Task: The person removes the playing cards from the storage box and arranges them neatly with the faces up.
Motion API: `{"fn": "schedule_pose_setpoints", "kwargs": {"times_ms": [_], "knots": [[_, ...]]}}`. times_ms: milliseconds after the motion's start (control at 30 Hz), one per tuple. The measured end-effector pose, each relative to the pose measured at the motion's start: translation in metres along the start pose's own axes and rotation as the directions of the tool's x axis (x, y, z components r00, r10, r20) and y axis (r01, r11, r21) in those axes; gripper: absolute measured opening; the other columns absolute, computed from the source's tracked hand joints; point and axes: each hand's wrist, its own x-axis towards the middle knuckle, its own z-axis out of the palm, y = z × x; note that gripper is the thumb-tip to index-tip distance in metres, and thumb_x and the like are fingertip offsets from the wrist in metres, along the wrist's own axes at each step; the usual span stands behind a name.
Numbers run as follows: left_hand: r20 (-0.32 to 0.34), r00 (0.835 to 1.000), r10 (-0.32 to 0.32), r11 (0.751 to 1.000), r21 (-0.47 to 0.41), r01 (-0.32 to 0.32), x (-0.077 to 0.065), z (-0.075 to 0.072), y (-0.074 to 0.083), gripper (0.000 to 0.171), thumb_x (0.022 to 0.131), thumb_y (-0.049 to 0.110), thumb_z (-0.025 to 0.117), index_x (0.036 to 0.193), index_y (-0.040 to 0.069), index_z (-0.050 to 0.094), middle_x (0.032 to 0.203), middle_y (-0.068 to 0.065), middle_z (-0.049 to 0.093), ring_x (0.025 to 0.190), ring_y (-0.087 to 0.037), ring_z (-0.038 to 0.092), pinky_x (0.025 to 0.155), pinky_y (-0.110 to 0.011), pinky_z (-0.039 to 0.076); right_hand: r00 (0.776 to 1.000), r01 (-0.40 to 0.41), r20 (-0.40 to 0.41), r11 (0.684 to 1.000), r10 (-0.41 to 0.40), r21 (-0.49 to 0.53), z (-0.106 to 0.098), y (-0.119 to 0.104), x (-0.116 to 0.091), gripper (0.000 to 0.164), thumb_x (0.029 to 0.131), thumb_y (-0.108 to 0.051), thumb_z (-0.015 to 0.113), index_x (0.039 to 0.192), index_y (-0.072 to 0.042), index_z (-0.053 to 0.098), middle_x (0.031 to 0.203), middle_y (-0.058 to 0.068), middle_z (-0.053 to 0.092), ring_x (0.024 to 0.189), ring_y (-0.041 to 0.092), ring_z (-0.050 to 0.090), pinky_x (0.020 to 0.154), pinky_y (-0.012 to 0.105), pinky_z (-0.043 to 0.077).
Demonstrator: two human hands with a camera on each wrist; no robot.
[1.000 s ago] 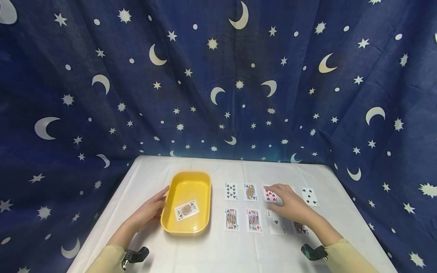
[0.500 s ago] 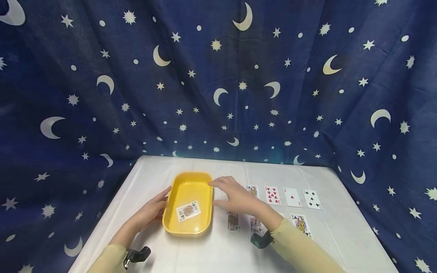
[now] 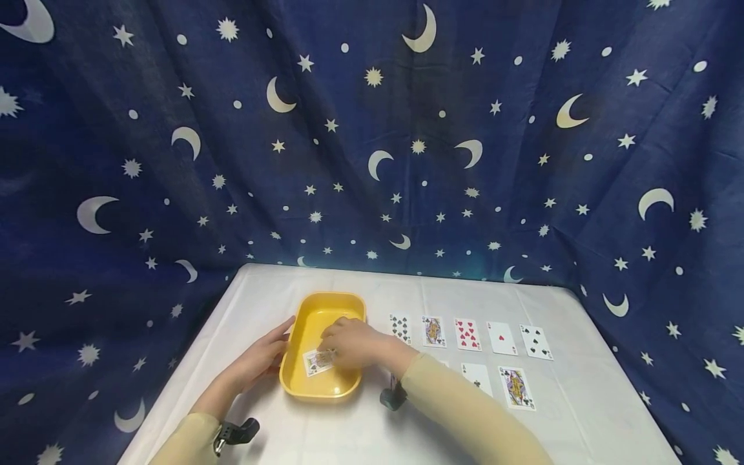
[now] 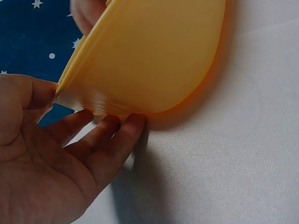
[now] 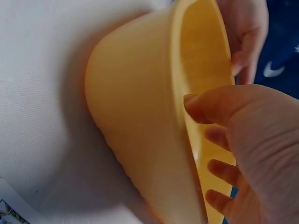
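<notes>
A yellow plastic tray point(image 3: 286, 381) stands on the left part of the table. My left hand point(image 3: 256, 361) is at its left side, fingertips touching the outer wall and rim, as the left wrist view shows. My right hand point(image 3: 351, 345) reaches over the right side into the tray, its fingers covering the right end of a face card point(image 3: 312, 363) that lies there. In the right wrist view the thumb is close to the rim and loosely bent fingers point(image 5: 224, 172) hang inside, with nothing visible between them.
Right of the tray, playing cards lie face up in two rows, among them a ten of hearts point(image 3: 467, 334), an ace of hearts point(image 3: 502, 338) and a black-suit queen point(image 3: 516, 387). My right sleeve point(image 3: 459, 400) hides part of the lower row. A starry blue curtain point(image 3: 349, 161) surrounds the white table point(image 3: 349, 445).
My right hand has moved left from above the cards, past the upper row, into the tray. The cards it hovered over still lie in place. My left hand stays at the tray.
</notes>
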Motion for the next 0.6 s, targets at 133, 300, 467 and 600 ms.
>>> {"fn": "schedule_pose_setpoints", "kwargs": {"times_ms": [133, 300, 467, 600], "knots": [[0.012, 1.000, 0.002, 1.000, 0.001, -0.002, 0.000, 0.000, 0.001, 0.062, 0.104, 0.015, 0.045, 0.163, 0.028, 0.031, 0.155, -0.021, 0.044, 0.116, -0.031, 0.064, 0.089, -0.047, 0.057, 0.995, 0.032, 0.096, 0.999, -0.032, 0.001, 0.000, -0.006, 0.003, 0.036, 0.099, -0.031, 0.064, 0.135, -0.031, 0.068, 0.148, -0.009, 0.055, 0.139, 0.018, 0.045, 0.117, 0.037, 0.031], [0.034, 0.999, 0.010, 1.000, 0.002, -0.010, -0.001, -0.001, 0.000, 0.063, 0.104, 0.015, 0.044, 0.164, 0.026, 0.028, 0.157, -0.023, 0.041, 0.117, -0.032, 0.063, 0.090, -0.046, 0.057, 0.980, -0.035, 0.194, 0.999, 0.038, -0.020, 0.005, -0.014, 0.006, 0.053, 0.093, -0.029, 0.067, 0.145, -0.036, 0.059, 0.156, -0.014, 0.046, 0.145, 0.025, 0.040, 0.119, 0.042, 0.028], [0.041, 0.999, 0.013, 1.000, 0.000, -0.013, -0.001, -0.002, 0.000, 0.062, 0.105, 0.016, 0.044, 0.164, 0.026, 0.027, 0.157, -0.023, 0.040, 0.121, -0.033, 0.062, 0.092, -0.048, 0.056, 0.970, -0.110, 0.208, 0.990, 0.125, -0.082, 0.014, -0.020, 0.009, 0.062, 0.090, -0.032, 0.071, 0.150, -0.036, 0.053, 0.159, -0.010, 0.042, 0.144, 0.029, 0.041, 0.116, 0.044, 0.034], [0.039, 0.999, 0.015, 1.000, 0.008, -0.016, -0.002, -0.002, 0.000, 0.062, 0.105, 0.017, 0.044, 0.164, 0.026, 0.027, 0.157, -0.024, 0.039, 0.123, -0.034, 0.061, 0.093, -0.050, 0.055, 0.969, -0.131, 0.190, 0.982, 0.156, -0.137, 0.018, -0.023, 0.011, 0.062, 0.088, -0.039, 0.074, 0.146, -0.031, 0.056, 0.154, -0.005, 0.047, 0.138, 0.029, 0.047, 0.110, 0.039, 0.042]]}}
